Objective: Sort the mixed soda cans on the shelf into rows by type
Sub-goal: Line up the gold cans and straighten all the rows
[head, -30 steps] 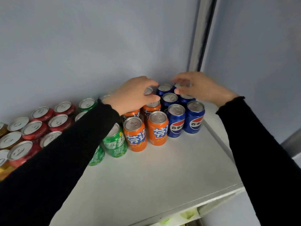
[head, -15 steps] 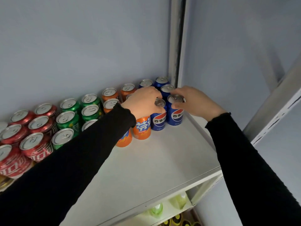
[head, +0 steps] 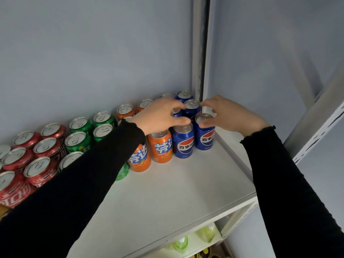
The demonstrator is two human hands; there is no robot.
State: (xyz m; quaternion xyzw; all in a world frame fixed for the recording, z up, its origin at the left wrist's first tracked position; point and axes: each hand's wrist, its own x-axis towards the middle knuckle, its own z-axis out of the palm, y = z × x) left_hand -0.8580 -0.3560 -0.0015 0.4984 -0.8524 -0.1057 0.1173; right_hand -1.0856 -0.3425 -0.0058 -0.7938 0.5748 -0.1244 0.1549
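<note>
Right hand grips a blue can on the white shelf.

White shelf, upright soda cans

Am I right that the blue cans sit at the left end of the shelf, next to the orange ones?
Not quite. In the head view the blue cans sit at the right end of the shelf, by the corner post, next to the orange ones.
</note>
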